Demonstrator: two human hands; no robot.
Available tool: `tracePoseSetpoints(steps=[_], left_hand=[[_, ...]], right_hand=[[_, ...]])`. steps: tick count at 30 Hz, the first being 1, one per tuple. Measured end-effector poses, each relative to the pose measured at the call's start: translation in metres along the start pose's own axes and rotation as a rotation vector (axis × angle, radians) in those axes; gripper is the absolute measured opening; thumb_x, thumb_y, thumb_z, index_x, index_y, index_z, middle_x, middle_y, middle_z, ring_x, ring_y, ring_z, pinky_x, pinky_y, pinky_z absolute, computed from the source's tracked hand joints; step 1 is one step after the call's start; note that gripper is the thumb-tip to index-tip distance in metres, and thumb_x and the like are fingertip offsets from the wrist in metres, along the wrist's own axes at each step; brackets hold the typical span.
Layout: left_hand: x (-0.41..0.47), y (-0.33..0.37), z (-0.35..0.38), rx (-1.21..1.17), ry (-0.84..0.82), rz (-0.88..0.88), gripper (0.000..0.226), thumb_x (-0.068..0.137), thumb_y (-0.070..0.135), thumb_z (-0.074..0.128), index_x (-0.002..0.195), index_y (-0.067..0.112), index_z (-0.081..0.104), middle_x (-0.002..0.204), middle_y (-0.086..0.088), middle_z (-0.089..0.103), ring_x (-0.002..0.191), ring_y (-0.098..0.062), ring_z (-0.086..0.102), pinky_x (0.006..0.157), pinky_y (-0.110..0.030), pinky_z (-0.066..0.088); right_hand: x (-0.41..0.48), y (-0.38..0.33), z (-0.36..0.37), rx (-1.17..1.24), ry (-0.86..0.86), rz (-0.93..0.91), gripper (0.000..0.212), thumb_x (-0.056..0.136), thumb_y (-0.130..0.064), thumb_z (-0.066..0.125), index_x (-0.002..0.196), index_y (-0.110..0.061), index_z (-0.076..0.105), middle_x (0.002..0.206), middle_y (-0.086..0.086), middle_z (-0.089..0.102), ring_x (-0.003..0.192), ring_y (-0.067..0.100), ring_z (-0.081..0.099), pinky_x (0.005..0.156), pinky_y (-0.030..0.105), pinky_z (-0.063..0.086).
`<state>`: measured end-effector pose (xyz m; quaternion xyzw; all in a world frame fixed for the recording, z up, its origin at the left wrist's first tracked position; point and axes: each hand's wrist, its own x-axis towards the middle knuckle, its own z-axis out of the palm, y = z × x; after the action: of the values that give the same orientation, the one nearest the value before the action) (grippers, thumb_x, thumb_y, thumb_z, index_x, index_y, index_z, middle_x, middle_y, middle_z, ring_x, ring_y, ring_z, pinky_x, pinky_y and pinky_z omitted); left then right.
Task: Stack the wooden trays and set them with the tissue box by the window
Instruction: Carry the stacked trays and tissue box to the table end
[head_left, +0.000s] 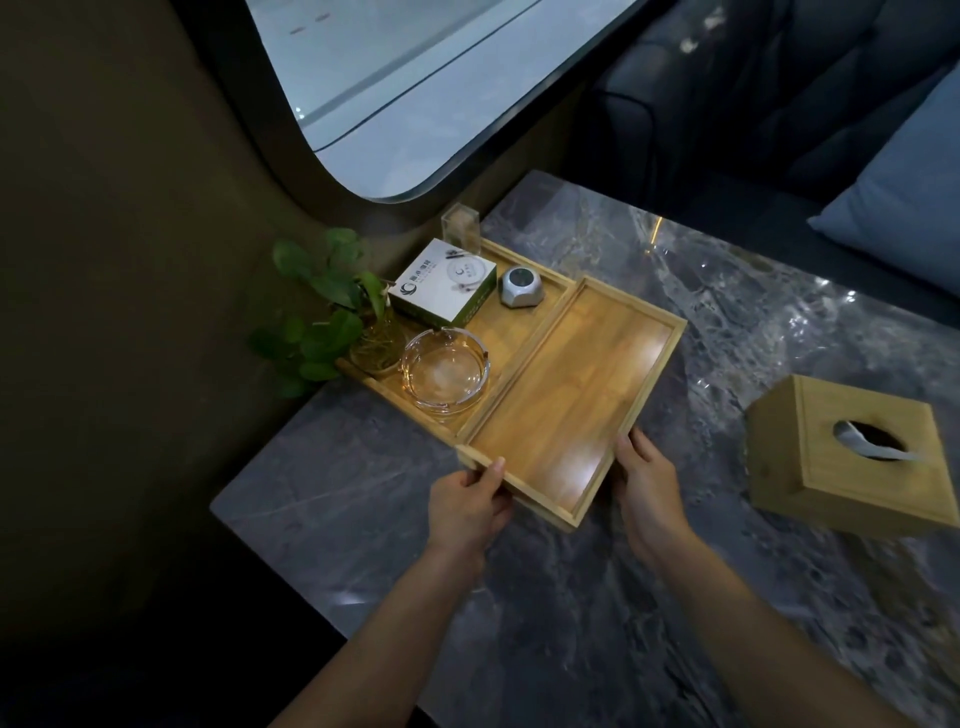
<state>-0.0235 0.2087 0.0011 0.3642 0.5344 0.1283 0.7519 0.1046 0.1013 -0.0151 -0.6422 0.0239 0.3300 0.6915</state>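
Head view: both hands hold the empty tray's near end.
Left grip (470, 493): pinching the near corner.
Right grip (641, 467): pinching the side rim.
Empty tray (566, 395): touching the loaded tray (498, 327) beyond the left grip.
Advice: keep it level.
Room: open tabletop (675, 597) right of grip; tissue box (852, 457) farther right.

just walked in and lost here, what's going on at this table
A person holds an empty wooden tray by its near end, left hand and right hand on its corners. It sits beside a second tray by the window holding an ashtray, a small box and a plant. The tissue box stands apart on the right.
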Motion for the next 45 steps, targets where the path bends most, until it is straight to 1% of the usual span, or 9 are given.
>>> tracePoseSetpoints(steps=[17,20,24,27,30,33,37,41,45], left_hand=[[0.014,-0.001,0.003,0.041,0.031,0.032,0.015,0.087,0.017,0.062,0.079,0.005,0.063,0.078,-0.011,0.068,0.067,-0.016,0.069,0.068,-0.032,0.06],[0.011,0.001,0.004,0.068,0.039,0.011,0.017,0.088,0.019,0.062,0.079,0.004,0.063,0.083,-0.014,0.067,0.077,-0.023,0.067,0.076,-0.037,0.06],[0.001,0.007,0.004,0.187,0.202,0.065,0.027,0.087,0.022,0.062,0.104,0.001,0.059,0.084,-0.008,0.061,0.074,-0.02,0.06,0.071,-0.037,0.055],[-0.014,0.02,0.015,0.346,0.353,0.456,0.039,0.086,0.019,0.061,0.119,0.004,0.049,0.099,-0.005,0.051,0.089,-0.018,0.053,0.08,-0.032,0.045],[-0.033,0.032,0.047,0.471,0.187,0.684,0.035,0.085,0.024,0.058,0.118,0.018,0.048,0.11,0.001,0.05,0.1,-0.013,0.05,0.082,-0.027,0.044],[-0.04,0.034,0.09,0.63,-0.005,0.788,0.029,0.087,0.025,0.057,0.115,0.021,0.051,0.111,0.003,0.054,0.103,-0.011,0.051,0.087,-0.028,0.046],[-0.035,0.029,0.151,0.731,-0.26,0.813,0.026,0.086,0.015,0.059,0.11,0.006,0.057,0.11,-0.013,0.062,0.102,-0.024,0.057,0.094,-0.038,0.047],[-0.024,0.005,0.201,0.764,-0.464,0.703,0.031,0.086,0.02,0.061,0.115,0.01,0.055,0.115,-0.011,0.061,0.106,-0.02,0.057,0.093,-0.033,0.046],[-0.011,-0.02,0.238,0.714,-0.537,0.507,0.047,0.088,0.031,0.058,0.13,0.014,0.044,0.119,0.005,0.049,0.107,-0.008,0.048,0.092,-0.024,0.04]], right_hand=[[0.011,-0.002,0.0,-0.118,0.039,-0.022,0.039,0.097,-0.024,0.041,0.135,-0.014,0.042,0.136,0.001,0.051,0.12,0.016,0.048,0.107,0.04,0.035],[0.011,-0.005,-0.001,-0.173,0.02,-0.017,0.039,0.098,-0.026,0.041,0.135,-0.017,0.043,0.135,-0.001,0.052,0.12,0.017,0.05,0.106,0.041,0.037],[0.01,-0.015,-0.006,-0.252,0.011,0.013,0.033,0.096,-0.026,0.043,0.128,-0.017,0.051,0.12,0.0,0.061,0.106,0.019,0.058,0.093,0.036,0.047],[0.011,-0.027,-0.014,-0.467,0.012,-0.007,0.028,0.094,-0.028,0.047,0.111,-0.01,0.06,0.086,-0.003,0.065,0.073,0.011,0.06,0.062,0.018,0.046],[0.005,-0.043,-0.029,-0.767,-0.032,-0.125,0.019,0.092,-0.026,0.051,0.102,-0.014,0.061,0.077,-0.011,0.06,0.066,0.001,0.055,0.044,0.006,0.038],[-0.002,-0.065,-0.047,-0.915,-0.072,-0.283,0.02,0.092,-0.023,0.053,0.104,-0.01,0.062,0.093,0.006,0.066,0.082,0.015,0.058,0.067,0.023,0.041],[-0.008,-0.1,-0.084,-0.87,0.009,-0.447,0.016,0.092,-0.014,0.05,0.098,-0.009,0.065,0.089,0.014,0.069,0.081,0.027,0.063,0.075,0.037,0.048],[-0.003,-0.123,-0.142,-0.846,0.321,-0.481,0.021,0.092,-0.016,0.049,0.108,-0.011,0.062,0.102,0.015,0.068,0.093,0.032,0.062,0.082,0.041,0.049],[0.0,-0.119,-0.2,-0.748,0.629,-0.334,0.035,0.093,-0.02,0.048,0.124,-0.003,0.049,0.126,0.02,0.056,0.114,0.035,0.051,0.092,0.038,0.039]])
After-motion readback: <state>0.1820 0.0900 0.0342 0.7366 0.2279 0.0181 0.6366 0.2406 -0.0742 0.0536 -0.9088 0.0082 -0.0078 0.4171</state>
